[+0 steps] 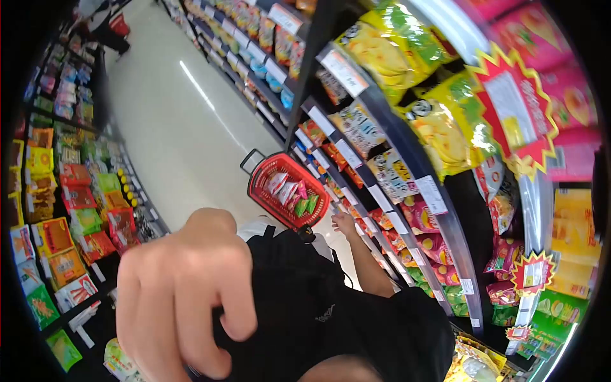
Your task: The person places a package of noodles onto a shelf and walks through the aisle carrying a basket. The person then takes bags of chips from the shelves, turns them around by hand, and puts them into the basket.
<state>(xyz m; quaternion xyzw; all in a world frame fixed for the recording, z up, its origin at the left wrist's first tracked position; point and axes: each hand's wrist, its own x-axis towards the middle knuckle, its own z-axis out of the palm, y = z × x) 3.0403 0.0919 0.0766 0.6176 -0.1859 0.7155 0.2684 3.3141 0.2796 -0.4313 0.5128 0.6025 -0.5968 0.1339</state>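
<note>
My left hand (184, 286) is raised close to the camera, back of the hand toward me. Its fingers curl downward, and I see nothing in them; the palm side is hidden. Lower down, my right hand (344, 224) hangs beside the shelf on the right, small in the view. Its fingers look loosely bent and apart, with nothing visible in them. Just left of that hand and apart from it is a red shopping basket (259, 194) with a black handle (252, 159). Several snack packets (289, 191), pink-and-white and green, lie inside it.
Shelves of snack bags, with yellow bags (439, 124) and price labels (344, 71), rise close on the right. Another packed shelf (70, 210) lines the left. Between them runs the pale, shiny aisle floor (172, 108). A person (105, 28) in dark clothing is at the far end.
</note>
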